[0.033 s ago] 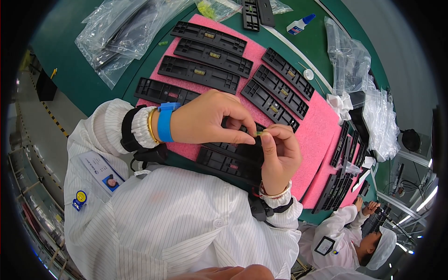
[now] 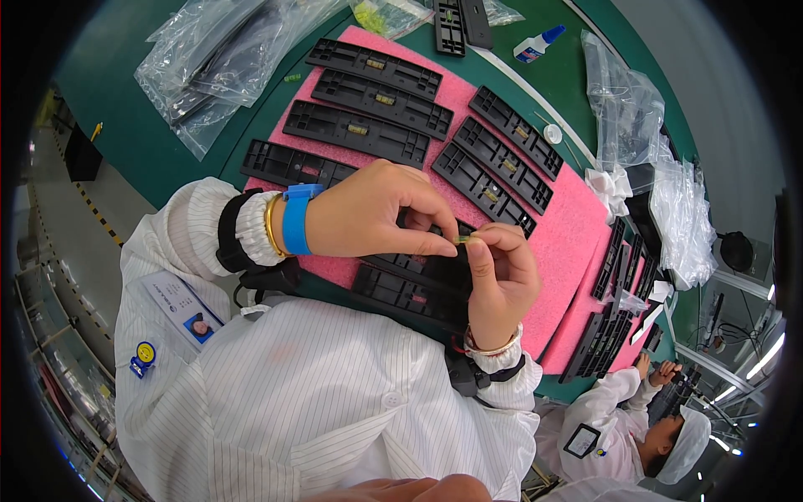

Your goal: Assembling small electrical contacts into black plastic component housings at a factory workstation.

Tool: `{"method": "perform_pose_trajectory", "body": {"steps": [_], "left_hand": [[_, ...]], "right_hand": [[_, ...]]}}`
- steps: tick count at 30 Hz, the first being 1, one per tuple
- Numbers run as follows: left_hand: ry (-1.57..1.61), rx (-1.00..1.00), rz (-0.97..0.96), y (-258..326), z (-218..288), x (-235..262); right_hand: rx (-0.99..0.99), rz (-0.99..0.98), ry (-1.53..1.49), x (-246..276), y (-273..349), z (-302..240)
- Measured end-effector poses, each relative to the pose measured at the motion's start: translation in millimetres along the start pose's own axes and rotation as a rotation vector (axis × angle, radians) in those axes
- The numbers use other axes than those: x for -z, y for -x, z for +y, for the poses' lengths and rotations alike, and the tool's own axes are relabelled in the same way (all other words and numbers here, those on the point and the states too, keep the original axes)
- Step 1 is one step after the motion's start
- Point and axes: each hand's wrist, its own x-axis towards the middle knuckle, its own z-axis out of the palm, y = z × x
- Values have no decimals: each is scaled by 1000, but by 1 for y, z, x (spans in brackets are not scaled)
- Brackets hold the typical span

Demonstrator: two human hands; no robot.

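Note:
Between my hands is a small yellow-green level vial (image 2: 463,240). My left hand (image 2: 381,213) pinches one end between thumb and forefinger, and my right hand (image 2: 500,272) grips the other end the same way. Below them lie black ribbed plastic strips (image 2: 410,294), partly hidden by my hands and sleeves. The strip (image 2: 288,163) beside my left wrist has a bare slot with pink showing through. Farther off, several similar strips (image 2: 357,134) carry a yellowish vial in the middle, as do those (image 2: 492,191) on the right.
Pink foam sheet (image 2: 562,219) covers part of the green table (image 2: 196,159). Plastic bags (image 2: 209,67) lie far left, more bags (image 2: 623,100) at right. A glue bottle (image 2: 539,43) with a blue cap lies at the back. Lower right, a co-worker (image 2: 619,418) works near stacked strips (image 2: 598,343).

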Motion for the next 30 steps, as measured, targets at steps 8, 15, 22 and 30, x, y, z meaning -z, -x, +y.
{"method": "perform_pose_trajectory", "body": {"steps": [8,15,22,30], "left_hand": [[-36,-87,114,0,-7,-4],[-17,-62,120,0,-3,-3],[-53,-73,124,1,-5,-3],[-177,-186,217,3,-4,-5]], "right_hand": [[97,-51,142,3,-2,0],[65,-19,129,2,-1,-3],[157,-41,226,1,-2,-9],[302,-17,342,1,-3,-11]]}}
